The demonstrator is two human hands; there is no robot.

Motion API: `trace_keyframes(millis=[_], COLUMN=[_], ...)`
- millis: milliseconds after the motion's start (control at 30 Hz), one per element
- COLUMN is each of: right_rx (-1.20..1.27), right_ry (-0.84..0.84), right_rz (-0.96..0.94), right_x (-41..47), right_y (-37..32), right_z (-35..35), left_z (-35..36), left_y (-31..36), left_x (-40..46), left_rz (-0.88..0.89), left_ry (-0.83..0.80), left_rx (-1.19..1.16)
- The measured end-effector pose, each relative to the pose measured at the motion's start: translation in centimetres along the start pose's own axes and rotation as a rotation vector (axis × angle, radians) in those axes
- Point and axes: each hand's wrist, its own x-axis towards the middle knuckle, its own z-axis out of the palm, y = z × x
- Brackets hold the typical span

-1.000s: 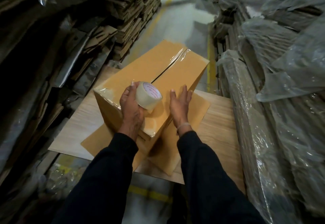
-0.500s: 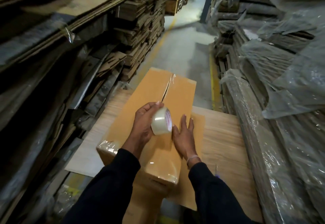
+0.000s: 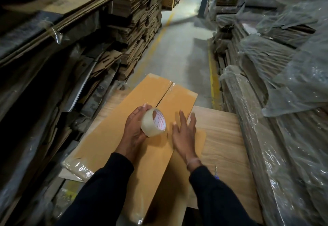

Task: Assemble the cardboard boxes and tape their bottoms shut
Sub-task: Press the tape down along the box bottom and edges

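Observation:
A tan cardboard box (image 3: pixel 113 137) lies on the wooden table (image 3: pixel 223 137) with its closed flaps facing up. Clear tape shows at its far seam and wraps its near left corner. My left hand (image 3: pixel 134 129) grips a roll of clear tape (image 3: pixel 153 125) just above the box's middle seam. My right hand (image 3: pixel 184 133) hovers with fingers spread and straight at the box's right edge, blurred by motion. Under the box lies a flat tan cardboard sheet (image 3: pixel 200 137).
Stacks of flattened cardboard (image 3: pixel 134 23) line the left side of the aisle. Plastic-wrapped cardboard bundles (image 3: pixel 284 101) crowd the right, close to the table's edge. A concrete floor (image 3: pixel 179 53) with yellow lines runs ahead. A small blue-handled object (image 3: pixel 216 174) lies by my right sleeve.
The box has turned so its long side points away from me. My left hand kept the tape roll over the seam. My right hand lifted off the box top and spread.

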Motion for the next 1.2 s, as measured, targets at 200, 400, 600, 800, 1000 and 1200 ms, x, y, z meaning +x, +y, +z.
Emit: trace_keyframes(millis=[200, 400, 600, 800, 1000, 1200], right_rx=[-0.397, -0.544, -0.262, 0.376, 0.573, 0.311], right_ry=[-0.154, -0.03, -0.126, -0.251, -0.414, -0.309], right_rz=[-0.128, -0.157, -0.133, -0.238, -0.091, -0.112], right_x=[8.5, 3.8, 3.8, 8.3, 15.4, 22.9], right_y=[1.9, 2.5, 1.8, -0.3, -2.7, -5.3], right_z=[0.1, 0.8, -1.3, -5.4, -5.9, -5.0], left_z=[2.8, 5.5, 7.4, 8.8, 9.3, 6.8], left_y=[0.2, -0.2, -2.2, -2.6, 0.4, 2.7], left_x=[0.7, 3.9, 6.6, 10.1, 16.4, 23.7], left_rz=[-0.017, 0.032, 0.065, 0.074, 0.106, 0.257], left_ry=[-0.007, 0.006, 0.01, 0.048, 0.027, -0.034], left_rx=[0.028, 0.164, 0.339, 0.278, 0.461, 0.859])
